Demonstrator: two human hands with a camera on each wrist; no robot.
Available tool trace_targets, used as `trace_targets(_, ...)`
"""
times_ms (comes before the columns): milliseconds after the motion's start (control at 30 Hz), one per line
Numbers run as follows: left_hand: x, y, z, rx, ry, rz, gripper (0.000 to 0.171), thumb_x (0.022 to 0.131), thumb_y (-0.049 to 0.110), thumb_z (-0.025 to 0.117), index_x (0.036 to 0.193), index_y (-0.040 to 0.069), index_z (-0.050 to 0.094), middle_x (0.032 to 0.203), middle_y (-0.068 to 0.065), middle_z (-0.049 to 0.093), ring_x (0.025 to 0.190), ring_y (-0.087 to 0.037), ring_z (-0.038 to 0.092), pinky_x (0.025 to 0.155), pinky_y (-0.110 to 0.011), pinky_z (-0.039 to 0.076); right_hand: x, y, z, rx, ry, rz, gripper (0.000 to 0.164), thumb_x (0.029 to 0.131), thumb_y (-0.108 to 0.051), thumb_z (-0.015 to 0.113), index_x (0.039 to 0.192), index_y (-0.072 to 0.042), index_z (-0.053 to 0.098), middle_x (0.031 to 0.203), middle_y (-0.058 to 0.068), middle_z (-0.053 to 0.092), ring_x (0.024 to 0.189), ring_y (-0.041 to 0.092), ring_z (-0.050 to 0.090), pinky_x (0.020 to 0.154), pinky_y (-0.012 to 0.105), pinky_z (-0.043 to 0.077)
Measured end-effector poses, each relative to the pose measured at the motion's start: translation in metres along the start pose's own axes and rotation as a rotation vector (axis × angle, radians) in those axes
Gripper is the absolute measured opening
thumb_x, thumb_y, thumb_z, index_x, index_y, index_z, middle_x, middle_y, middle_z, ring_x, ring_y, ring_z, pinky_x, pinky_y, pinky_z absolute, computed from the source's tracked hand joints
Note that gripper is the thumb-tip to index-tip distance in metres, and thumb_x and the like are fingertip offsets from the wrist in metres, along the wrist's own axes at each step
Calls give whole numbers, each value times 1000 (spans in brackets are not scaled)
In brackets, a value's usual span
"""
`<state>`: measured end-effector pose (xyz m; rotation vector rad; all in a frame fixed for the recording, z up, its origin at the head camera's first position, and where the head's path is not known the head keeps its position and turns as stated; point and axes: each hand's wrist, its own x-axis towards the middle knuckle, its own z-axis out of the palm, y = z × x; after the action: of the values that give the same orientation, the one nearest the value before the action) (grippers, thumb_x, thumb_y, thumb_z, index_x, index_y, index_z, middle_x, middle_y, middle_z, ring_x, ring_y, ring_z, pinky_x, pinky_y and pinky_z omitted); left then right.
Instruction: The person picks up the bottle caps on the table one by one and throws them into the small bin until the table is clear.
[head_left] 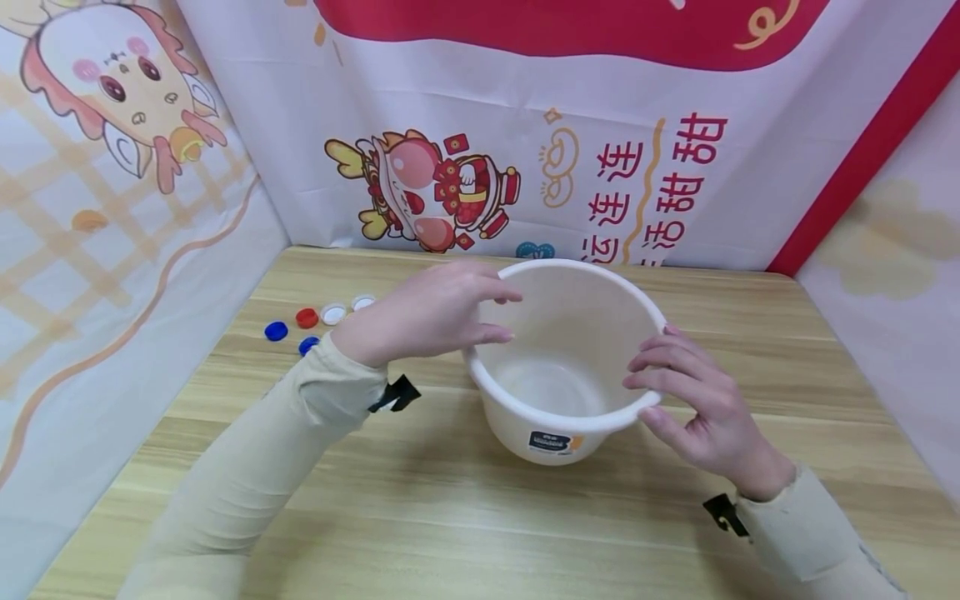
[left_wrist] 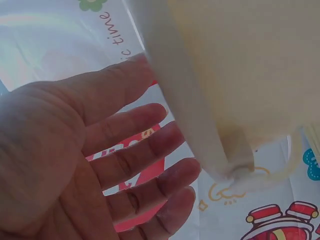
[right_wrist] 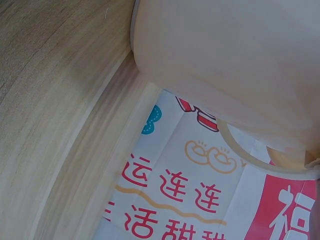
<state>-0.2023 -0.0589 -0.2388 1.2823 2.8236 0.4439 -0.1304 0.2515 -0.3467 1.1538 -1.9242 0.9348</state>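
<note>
A round, cream-white plastic basin point(head_left: 555, 367) with a dark label point(head_left: 550, 442) on its outer wall sits just right of the frame's centre, its mouth facing up over the light wood-grain table point(head_left: 450, 525). At its right rim, the right hand point(head_left: 697, 396) grips with fingers over the edge, while the left hand point(head_left: 442, 308), thumb and fingers spread wide, reaches over the left rim. Left of centre lie small, round blue, red and white plastic caps point(head_left: 307, 317), partly beside the left wrist.
</note>
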Motion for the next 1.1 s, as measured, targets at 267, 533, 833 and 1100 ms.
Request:
trace_targets(267,-20,-22,-1,-45,14,-70,45,88,33,76,128,14,68,123,-2,65,108,-18,61,93,-40,52,1,1,0,6,13,-12,40,98,-38,62,92,0,74,94,17,67,100,34,58,113,49,30)
trace_targets(533,-55,-64,5,-45,67,-155,37,92,34,72,122,12,70,116,-3,69,104,-20,63,88,-42,54,-2,3,1,0,3,-1,39,98,-38,61,93,-2,74,95,17,67,101,34,57,113,49,30)
trace_targets(833,-107,-125,24,-100,76,-308,29,93,26,72,114,6,72,112,-10,70,95,-25,64,81,-45,55,-2,3,2,14,4,10,40,97,-39,63,93,-1,74,95,18,67,102,34,57,114,49,29)
trace_targets(1100,-155,-172,45,-112,34,-446,32,91,22,74,116,1,71,107,-13,71,87,-24,63,72,-41,54,3,0,6,49,44,-17,42,97,-36,64,89,3,73,92,21,67,106,30,58,113,50,30)
